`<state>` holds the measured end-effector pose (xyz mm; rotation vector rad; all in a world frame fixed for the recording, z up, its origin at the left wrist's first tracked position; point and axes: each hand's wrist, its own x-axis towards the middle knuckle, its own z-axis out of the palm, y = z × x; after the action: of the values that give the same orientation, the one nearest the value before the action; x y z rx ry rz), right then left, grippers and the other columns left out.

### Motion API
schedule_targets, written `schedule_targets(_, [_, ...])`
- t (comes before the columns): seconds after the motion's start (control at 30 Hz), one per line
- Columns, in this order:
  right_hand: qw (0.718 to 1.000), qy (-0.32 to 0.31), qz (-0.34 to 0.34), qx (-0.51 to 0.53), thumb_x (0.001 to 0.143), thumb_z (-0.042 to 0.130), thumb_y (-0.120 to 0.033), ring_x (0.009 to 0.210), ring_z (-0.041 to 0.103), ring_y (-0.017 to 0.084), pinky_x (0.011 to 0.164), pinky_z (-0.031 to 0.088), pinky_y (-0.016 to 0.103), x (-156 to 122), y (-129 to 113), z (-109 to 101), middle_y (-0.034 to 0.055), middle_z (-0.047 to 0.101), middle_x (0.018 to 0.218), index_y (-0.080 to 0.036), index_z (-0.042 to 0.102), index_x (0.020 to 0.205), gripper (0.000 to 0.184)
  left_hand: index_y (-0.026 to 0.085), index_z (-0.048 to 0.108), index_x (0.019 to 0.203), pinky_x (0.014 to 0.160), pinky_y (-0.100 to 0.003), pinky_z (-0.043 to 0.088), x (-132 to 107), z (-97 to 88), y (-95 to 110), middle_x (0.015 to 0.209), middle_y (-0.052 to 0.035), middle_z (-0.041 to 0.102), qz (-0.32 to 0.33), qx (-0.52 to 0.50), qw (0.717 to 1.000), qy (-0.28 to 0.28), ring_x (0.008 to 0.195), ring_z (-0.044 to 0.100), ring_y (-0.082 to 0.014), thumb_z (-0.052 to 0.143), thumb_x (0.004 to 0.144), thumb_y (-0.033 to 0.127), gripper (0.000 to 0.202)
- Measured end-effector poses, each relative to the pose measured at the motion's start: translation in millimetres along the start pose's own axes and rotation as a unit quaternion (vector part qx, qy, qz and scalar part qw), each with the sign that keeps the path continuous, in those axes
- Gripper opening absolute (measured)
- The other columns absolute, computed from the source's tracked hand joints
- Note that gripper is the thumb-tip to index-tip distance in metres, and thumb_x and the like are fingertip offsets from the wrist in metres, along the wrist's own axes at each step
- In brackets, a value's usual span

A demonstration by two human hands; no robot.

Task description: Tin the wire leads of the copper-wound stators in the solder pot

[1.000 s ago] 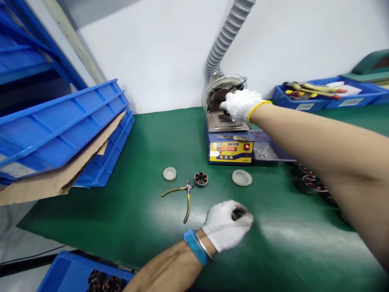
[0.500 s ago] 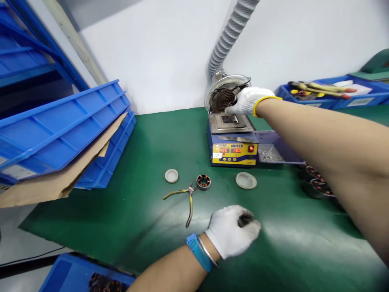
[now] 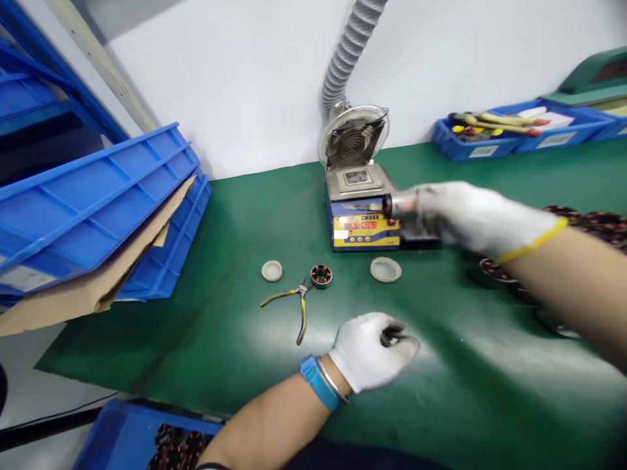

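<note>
My left hand [image 3: 368,351], in a white glove, rests on the green mat [image 3: 220,339] with its fingers closed around a small dark round part [image 3: 392,335]. My right hand [image 3: 470,212], gloved too and blurred by motion, hangs in the air to the right of the blue and yellow solder pot [image 3: 361,212]; its fingertips seem to pinch a small dark piece, too blurred to make out. A wound stator [image 3: 321,276] lies on the mat next to yellow-handled cutters [image 3: 294,305].
Two white caps [image 3: 272,270] [image 3: 385,269] lie on the mat. A fan with a grey hose [image 3: 351,134] stands behind the pot. Blue trays [image 3: 93,202] are stacked at left, a blue bin of tools [image 3: 494,134] at back right, more stators [image 3: 494,271] at right.
My right hand has pulled back from above the solder pot, toward me and to the right. My left hand has stayed in place on the mat.
</note>
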<state>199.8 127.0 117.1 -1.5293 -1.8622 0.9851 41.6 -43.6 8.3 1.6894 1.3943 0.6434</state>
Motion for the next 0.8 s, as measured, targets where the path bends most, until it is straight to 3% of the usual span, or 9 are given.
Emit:
schedule_targets(0.1, [0.998, -0.041, 0.040, 0.016, 0.081, 0.068, -0.036, 0.076, 0.071, 0.020, 0.068, 0.059, 0.031, -56, 29, 46, 0.0135, 0.074, 0.095, -0.012, 0.057, 0.127, 0.053, 0.019, 0.076, 0.100, 0.086, -0.035, 0.060, -8, 3.9, 4, 0.098, -0.0087, 0.078, 0.075, 0.047, 0.994, -0.059, 0.091, 0.074, -0.0264, 0.071, 0.083, 0.042, 0.030])
schedule_targets(0.17, [0.999, -0.028, 0.037, 0.001, 0.073, 0.071, -0.029, 0.091, 0.072, 0.024, 0.079, 0.061, 0.037, -81, 39, 78, 0.0121, 0.073, 0.104, -0.016, 0.055, 0.133, 0.063, 0.017, 0.076, 0.104, 0.085, -0.037, 0.060, -12, 5.2, 7, 0.100, -0.0102, 0.078, 0.126, 0.066, 0.985, -0.093, 0.092, 0.074, -0.0283, 0.072, 0.082, 0.042, 0.033])
schedule_targets(0.23, [1.000, -0.020, 0.015, -0.014, 0.070, 0.071, -0.024, 0.113, 0.069, 0.026, 0.100, 0.056, 0.043, -91, 41, 105, 0.0100, 0.069, 0.124, -0.021, 0.059, 0.133, 0.064, 0.017, 0.075, 0.106, 0.085, -0.038, 0.059, -15, 4.8, 9, 0.102, -0.0116, 0.078, 0.148, 0.068, 0.981, -0.104, 0.093, 0.074, -0.0296, 0.072, 0.083, 0.042, 0.034])
schedule_targets(0.33, [0.999, -0.020, -0.024, -0.028, 0.069, 0.075, -0.028, 0.119, 0.067, 0.026, 0.107, 0.053, 0.044, -90, 39, 120, 0.0070, 0.067, 0.130, -0.024, 0.062, 0.132, 0.065, 0.017, 0.075, 0.097, 0.084, -0.038, 0.059, -16, 3.2, 11, 0.097, -0.0116, 0.078, 0.144, 0.070, 0.982, -0.105, 0.089, 0.074, -0.0297, 0.069, 0.085, 0.039, 0.026])
schedule_targets(0.43, [0.997, 0.008, -0.068, -0.035, 0.068, 0.078, -0.038, 0.127, 0.062, 0.027, 0.112, 0.049, 0.042, -93, 45, 98, 0.0096, 0.063, 0.137, -0.022, 0.056, 0.141, 0.078, 0.017, 0.074, 0.098, 0.089, -0.040, 0.058, -15, 3.6, 8, 0.100, -0.0110, 0.078, 0.144, 0.061, 0.983, -0.094, 0.094, 0.073, -0.0293, 0.066, 0.085, 0.034, 0.023])
schedule_targets(0.5, [0.989, 0.091, -0.071, -0.087, 0.076, 0.071, -0.045, 0.131, 0.057, 0.031, 0.116, 0.044, 0.048, -99, 59, 69, 0.0155, 0.059, 0.140, -0.017, 0.052, 0.144, 0.075, 0.016, 0.073, 0.105, 0.097, -0.044, 0.057, -13, 5.0, 4, 0.109, -0.0129, 0.077, 0.130, 0.065, 0.988, -0.054, 0.103, 0.071, -0.0310, 0.067, 0.084, 0.033, 0.027])
schedule_targets(0.6, [0.936, 0.214, 0.006, -0.279, 0.084, 0.060, -0.046, 0.122, 0.058, 0.040, 0.108, 0.044, 0.060, -105, 89, 22, 0.0242, 0.065, 0.122, -0.010, 0.055, 0.139, 0.066, 0.014, 0.071, 0.115, 0.113, -0.052, 0.047, -7, 6.7, -2, 0.139, -0.0191, 0.065, 0.088, 0.081, 0.992, 0.045, 0.128, 0.061, -0.0361, 0.072, 0.081, 0.034, 0.040])
schedule_targets(0.7, [0.916, 0.198, 0.034, -0.347, 0.086, 0.053, -0.036, 0.128, 0.054, 0.044, 0.114, 0.030, 0.069, -102, 117, -4, 0.0266, 0.067, 0.114, -0.006, 0.058, 0.136, 0.058, 0.013, 0.068, 0.121, 0.121, -0.054, 0.038, -2, 6.3, -4, 0.156, -0.0224, 0.048, 0.037, 0.065, 0.991, 0.108, 0.142, 0.049, -0.0381, 0.074, 0.077, 0.034, 0.049])
schedule_targets(0.8, [0.931, 0.194, 0.040, -0.307, 0.084, 0.053, -0.031, 0.129, 0.055, 0.043, 0.117, 0.023, 0.073, -102, 126, -2, 0.0243, 0.068, 0.117, -0.010, 0.061, 0.133, 0.054, 0.013, 0.064, 0.124, 0.120, -0.051, 0.040, -2, 4.3, -1, 0.153, -0.0222, 0.052, 0.011, -0.020, 0.991, 0.135, 0.141, 0.051, -0.0353, 0.070, 0.079, 0.038, 0.051])
